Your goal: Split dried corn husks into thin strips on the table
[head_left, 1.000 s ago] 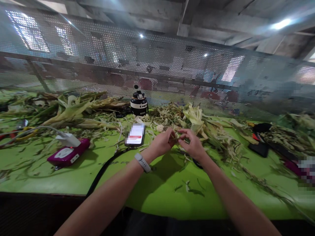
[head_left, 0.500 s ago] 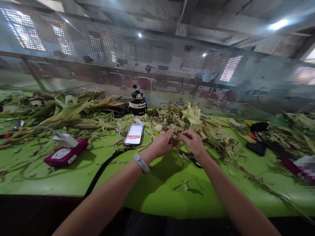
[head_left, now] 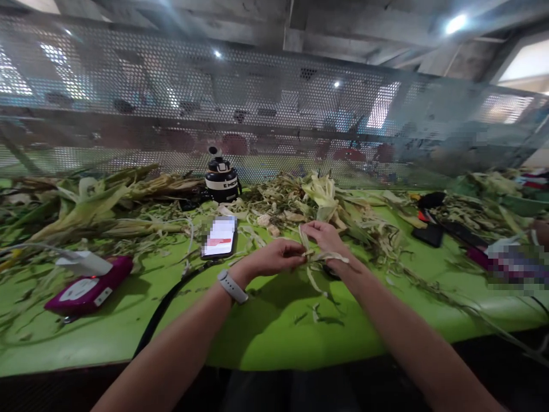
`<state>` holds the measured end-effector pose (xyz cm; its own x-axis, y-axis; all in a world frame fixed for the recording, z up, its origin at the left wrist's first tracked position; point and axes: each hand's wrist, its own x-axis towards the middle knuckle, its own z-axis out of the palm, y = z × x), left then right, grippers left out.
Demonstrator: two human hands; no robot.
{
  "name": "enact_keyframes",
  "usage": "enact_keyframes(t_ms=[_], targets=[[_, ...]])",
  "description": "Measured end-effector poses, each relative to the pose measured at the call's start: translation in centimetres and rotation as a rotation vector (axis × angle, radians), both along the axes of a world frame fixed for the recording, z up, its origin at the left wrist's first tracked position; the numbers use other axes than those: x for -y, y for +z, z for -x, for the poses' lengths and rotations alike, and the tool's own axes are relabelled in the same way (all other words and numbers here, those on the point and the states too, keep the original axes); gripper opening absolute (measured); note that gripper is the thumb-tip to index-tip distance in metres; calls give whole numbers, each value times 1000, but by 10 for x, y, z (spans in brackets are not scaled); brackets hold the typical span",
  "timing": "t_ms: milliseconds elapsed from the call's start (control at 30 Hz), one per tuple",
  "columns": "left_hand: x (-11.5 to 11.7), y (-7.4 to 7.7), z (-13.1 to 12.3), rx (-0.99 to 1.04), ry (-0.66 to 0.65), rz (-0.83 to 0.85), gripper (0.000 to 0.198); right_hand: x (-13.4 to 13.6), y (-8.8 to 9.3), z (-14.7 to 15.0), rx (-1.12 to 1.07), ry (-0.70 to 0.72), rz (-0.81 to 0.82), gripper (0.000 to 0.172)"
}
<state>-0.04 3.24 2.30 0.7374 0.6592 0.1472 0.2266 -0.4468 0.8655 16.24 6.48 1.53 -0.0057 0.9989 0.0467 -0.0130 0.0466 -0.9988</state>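
Husk strips (head_left: 317, 257), pinched by the left hand (head_left: 278, 257) and right hand (head_left: 329, 237) with nearly closed grip, might be torn by hard tugs.

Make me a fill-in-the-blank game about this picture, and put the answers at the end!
1. The left hand and right hand are at pale strips, over a table coloured ____.
2. The watch is worn on the ____ wrist.
3. The phone lies with its lit screen facing ____.
4. The black bottle stands ____, not tipped over.

Missing words: green; left; up; upright.
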Motion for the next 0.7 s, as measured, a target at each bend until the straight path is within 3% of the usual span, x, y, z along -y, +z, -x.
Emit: enact_keyframes(t_ms=[100, 267, 500, 700], targets=[[3, 1, -2, 70, 23, 145, 19, -4, -2, -1, -38, -23, -25, 27], [8, -1, -8, 125, 60, 367, 26, -1, 1, -1, -24, 129, -110, 32], [13, -4, -11, 75, 6, 331, 40, 1, -3, 4, -15, 104, -137, 31], [13, -4, -13, 149, -4, 366, 36, 0, -9, 2, 7, 139, -113, 30]])
